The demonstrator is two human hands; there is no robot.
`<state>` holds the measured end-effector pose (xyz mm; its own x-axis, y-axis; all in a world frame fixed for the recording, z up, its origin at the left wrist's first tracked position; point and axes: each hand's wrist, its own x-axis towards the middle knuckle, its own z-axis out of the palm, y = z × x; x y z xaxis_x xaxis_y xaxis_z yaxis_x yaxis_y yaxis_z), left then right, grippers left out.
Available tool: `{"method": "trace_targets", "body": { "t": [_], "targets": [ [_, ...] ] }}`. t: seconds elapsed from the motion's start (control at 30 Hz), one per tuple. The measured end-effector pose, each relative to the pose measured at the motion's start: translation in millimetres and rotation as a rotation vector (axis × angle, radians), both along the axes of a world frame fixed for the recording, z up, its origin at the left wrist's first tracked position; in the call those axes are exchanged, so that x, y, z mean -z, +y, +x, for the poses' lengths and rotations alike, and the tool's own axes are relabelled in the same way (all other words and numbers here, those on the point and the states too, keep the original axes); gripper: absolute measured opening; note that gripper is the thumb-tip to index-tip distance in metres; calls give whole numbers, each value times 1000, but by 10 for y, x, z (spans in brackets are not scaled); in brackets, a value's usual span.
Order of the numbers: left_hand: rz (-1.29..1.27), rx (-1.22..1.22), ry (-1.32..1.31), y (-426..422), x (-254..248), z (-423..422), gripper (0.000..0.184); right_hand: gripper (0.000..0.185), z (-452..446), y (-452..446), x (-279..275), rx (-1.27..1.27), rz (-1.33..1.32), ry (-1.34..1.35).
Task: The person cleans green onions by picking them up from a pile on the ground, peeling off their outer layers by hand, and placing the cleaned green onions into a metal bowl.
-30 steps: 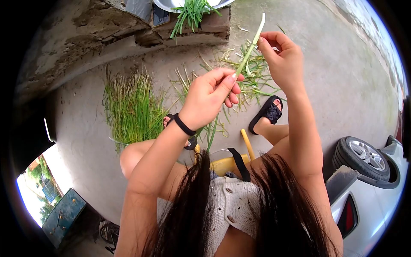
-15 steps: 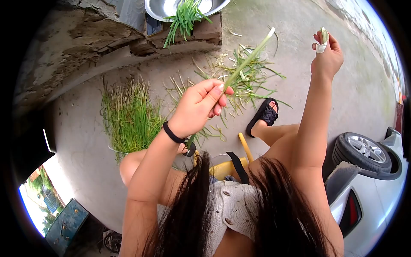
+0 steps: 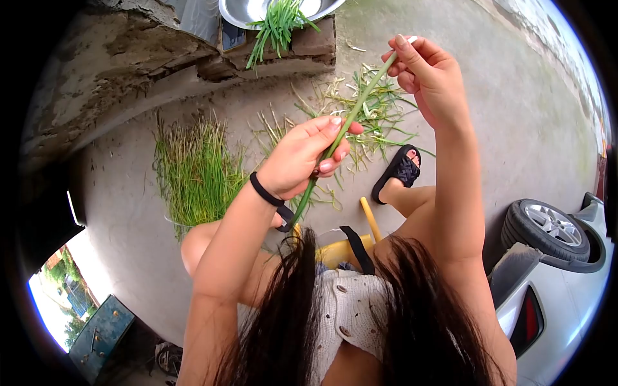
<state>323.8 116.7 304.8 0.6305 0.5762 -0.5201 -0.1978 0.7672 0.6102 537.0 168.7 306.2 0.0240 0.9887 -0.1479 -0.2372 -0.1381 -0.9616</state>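
Note:
A green onion stalk [image 3: 365,95] stretches slantwise between my two hands. My left hand [image 3: 301,153] grips it around the middle, thumb pressed against the fingers, and its green lower end runs down past my wrist. Up at the white end, my right hand [image 3: 430,76] pinches the tip between thumb and fingers. Below the stalk, peeled leaves and trimmings [image 3: 380,119] lie scattered on the concrete. A big bundle of thin green stalks [image 3: 201,174] rests on the ground to the left of my left hand.
A metal basin [image 3: 239,14] with cleaned greens [image 3: 278,29] draped over its rim stands on a brick ledge [image 3: 314,46], beside a phone [image 3: 232,35]. My sandalled foot [image 3: 402,174] is right of the trimmings. A car wheel [image 3: 546,228] is at the right.
My right hand has come in from the far right to the stalk's white tip; the pale peel it held is no longer visible. My left hand keeps its hold, the stalk showing greener.

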Motion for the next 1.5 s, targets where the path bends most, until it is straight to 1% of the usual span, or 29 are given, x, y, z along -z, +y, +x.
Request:
{"method": "trace_targets", "body": {
  "t": [0.07,0.1,0.2,0.23,0.37,0.43,0.47,0.53,0.57,0.6,0.67,0.7,0.73,0.8,0.87,0.97,1.03,1.1,1.13,1.2,1.27,1.3,1.4,1.43,1.5],
  "targets": [
    [61,60,41,-7,-6,4,30,27,40,26,60,70,8,-52],
    [95,90,60,-6,-6,3,30,29,40,28,49,129,-6,-57],
    [184,157,66,-7,26,-29,30,32,19,-2,-3,188,-43,-179],
    [182,146,53,-2,22,-40,30,37,41,3,22,209,-31,-227],
    [175,100,8,39,-13,-46,28,35,54,13,65,323,-14,-171],
    [182,101,-13,73,-14,-98,27,33,156,84,121,548,36,-64],
    [185,36,-24,92,-26,-121,26,32,220,111,149,656,57,-9],
    [183,-102,-40,120,-46,-170,25,28,342,132,115,685,142,18],
    [196,-204,-96,155,-11,-203,24,23,302,98,83,604,145,37],
    [225,-277,-123,207,29,-267,22,22,211,63,91,505,127,-30],
    [212,-463,-142,262,59,-318,21,24,-43,-50,109,306,88,-163],
    [209,-485,-202,292,87,-374,21,32,-174,-112,135,175,70,-180],
    [210,-532,-213,298,73,-378,23,28,-291,-149,169,49,-5,-187],
    [159,-572,-313,319,66,-379,24,23,-508,-240,204,-173,-91,-99],
    [173,-582,-336,330,80,-384,25,31,-649,-300,223,-386,-134,-50],
    [164,-611,-325,340,68,-392,26,38,-716,-380,270,-535,-241,97],
    [161,-620,-272,348,83,-408,27,40,-761,-424,326,-549,-257,182],
    [211,-583,-115,330,82,-407,27,41,-807,-432,312,-579,-276,287],
    [235,-564,-37,314,81,-401,28,40,-825,-433,287,-564,-297,315],
    [246,-514,-1,279,73,-381,30,36,-853,-440,243,-532,-341,371],
    [239,-457,29,242,23,-348,31,32,-873,-452,208,-540,-303,289],
    [288,-436,80,227,53,-335,32,31,-874,-456,201,-543,-284,248],
    [270,-440,55,216,76,-295,33,27,-814,-426,225,-621,-256,165],
    [284,-453,34,225,72,-299,32,26,-779,-406,214,-649,-286,67],
    [311,-474,-11,262,54,-329,32,27,-778,-374,233,-628,-311,211]
  ]
}}
